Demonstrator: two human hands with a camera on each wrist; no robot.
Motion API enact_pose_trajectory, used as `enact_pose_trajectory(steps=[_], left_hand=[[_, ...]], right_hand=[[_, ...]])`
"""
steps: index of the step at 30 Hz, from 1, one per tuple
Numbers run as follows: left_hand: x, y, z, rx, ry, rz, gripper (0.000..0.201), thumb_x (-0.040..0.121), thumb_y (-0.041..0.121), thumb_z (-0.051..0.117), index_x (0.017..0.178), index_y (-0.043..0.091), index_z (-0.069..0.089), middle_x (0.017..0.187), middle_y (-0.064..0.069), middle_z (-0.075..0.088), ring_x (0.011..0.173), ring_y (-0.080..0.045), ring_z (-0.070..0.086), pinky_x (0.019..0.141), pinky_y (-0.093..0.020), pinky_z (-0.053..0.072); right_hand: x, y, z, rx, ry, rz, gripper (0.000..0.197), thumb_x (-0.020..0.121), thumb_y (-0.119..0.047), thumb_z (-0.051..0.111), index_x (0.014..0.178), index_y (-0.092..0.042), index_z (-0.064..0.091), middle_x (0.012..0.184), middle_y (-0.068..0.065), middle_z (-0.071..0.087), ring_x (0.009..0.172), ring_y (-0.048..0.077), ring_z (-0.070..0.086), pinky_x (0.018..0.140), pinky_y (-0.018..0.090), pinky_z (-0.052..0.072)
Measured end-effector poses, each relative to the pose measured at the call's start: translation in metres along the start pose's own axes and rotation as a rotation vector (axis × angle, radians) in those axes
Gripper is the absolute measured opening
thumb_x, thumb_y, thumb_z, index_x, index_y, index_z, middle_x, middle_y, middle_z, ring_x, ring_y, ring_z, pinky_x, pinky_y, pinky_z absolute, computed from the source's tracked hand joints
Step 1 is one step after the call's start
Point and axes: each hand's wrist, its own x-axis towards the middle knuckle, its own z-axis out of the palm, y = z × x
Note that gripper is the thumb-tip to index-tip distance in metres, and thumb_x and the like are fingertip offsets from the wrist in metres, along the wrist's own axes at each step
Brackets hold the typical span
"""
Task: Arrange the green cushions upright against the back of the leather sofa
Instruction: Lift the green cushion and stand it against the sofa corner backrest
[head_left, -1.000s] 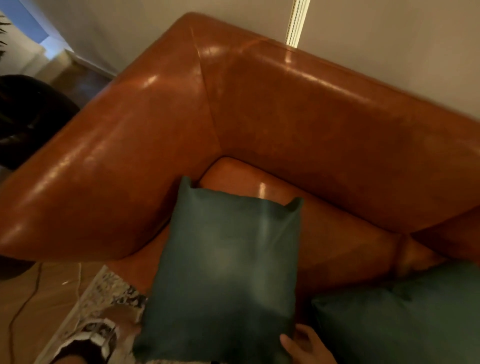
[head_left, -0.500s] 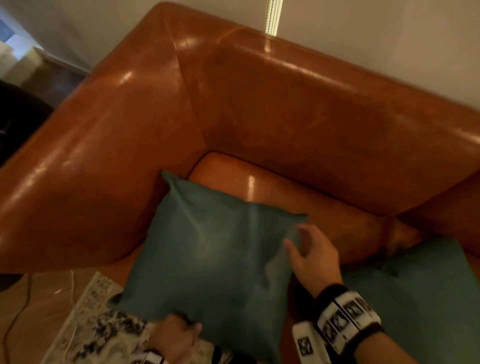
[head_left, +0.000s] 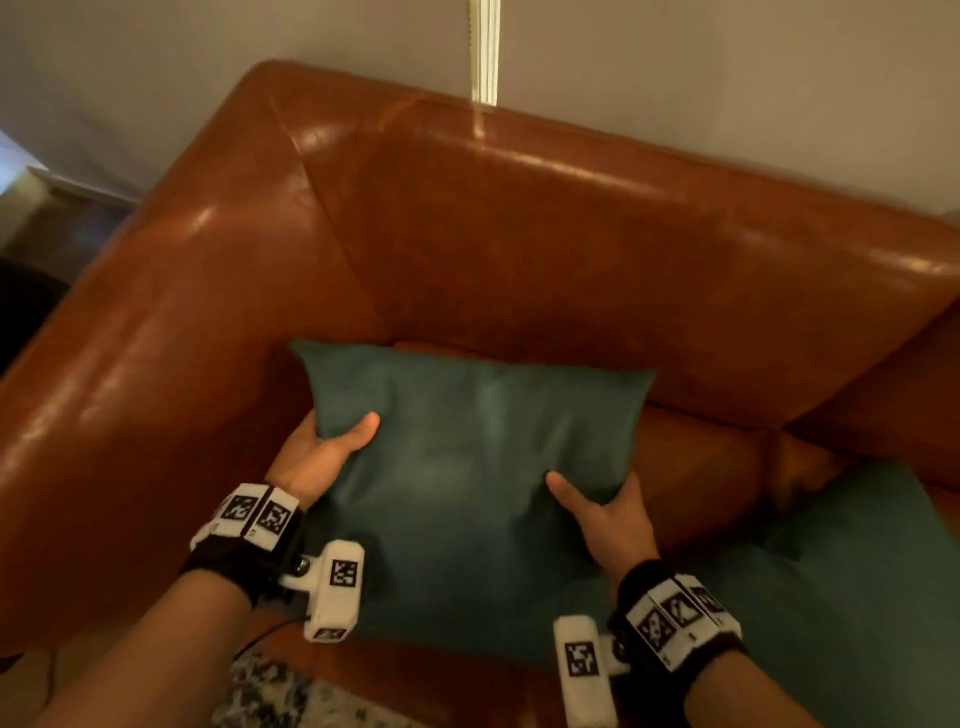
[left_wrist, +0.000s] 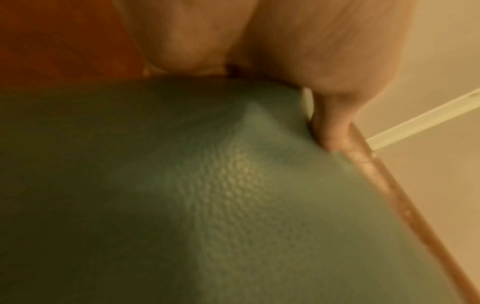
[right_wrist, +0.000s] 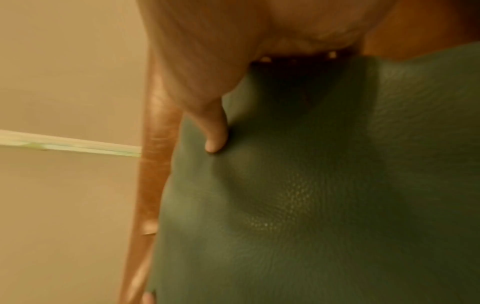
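A green leather cushion (head_left: 467, 467) is held tilted over the seat of the brown leather sofa (head_left: 571, 249), its top edge near the backrest. My left hand (head_left: 324, 447) grips its left edge, thumb on the front and fingers hidden behind. My right hand (head_left: 597, 506) grips its right edge the same way. The left wrist view shows the thumb pressing into the cushion (left_wrist: 207, 195). In the right wrist view a dent in the cushion (right_wrist: 311, 195) marks where the other thumb presses. A second green cushion (head_left: 857, 587) lies flat on the seat at the right.
The sofa's left armrest (head_left: 156, 364) runs beside the held cushion. A patterned rug (head_left: 270, 696) lies on the floor in front. A white vertical strip (head_left: 484, 52) runs down the wall behind the backrest.
Both hands have moved up onto the cushion's side edges and gripped it. The cushion has turned square to the backrest and shifted toward the sofa's corner.
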Motion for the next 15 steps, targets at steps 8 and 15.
enact_pose_trajectory(steps=[8, 15], left_hand=[[0.041, 0.07, 0.053, 0.039, -0.058, 0.353, 0.078, 0.061, 0.053, 0.07, 0.13, 0.021, 0.051, 0.13, -0.004, 0.063, 0.12, -0.02, 0.059, 0.105, -0.041, 0.045], [0.067, 0.081, 0.086, 0.299, 0.018, 0.329, 0.056, 0.079, 0.042, 0.068, 0.128, 0.021, 0.053, 0.129, 0.002, 0.059, 0.117, -0.013, 0.054, 0.102, -0.029, 0.041]], right_hand=[[0.027, -0.068, -0.04, 0.018, 0.238, -0.347, 0.101, 0.069, -0.036, 0.082, 0.149, -0.026, 0.022, 0.144, 0.006, 0.049, 0.13, 0.028, 0.048, 0.1, 0.032, 0.04], [0.05, -0.074, -0.061, -0.132, 0.144, -0.266, 0.102, 0.067, -0.05, 0.078, 0.148, -0.024, 0.02, 0.144, 0.005, 0.05, 0.128, 0.031, 0.051, 0.097, 0.033, 0.044]])
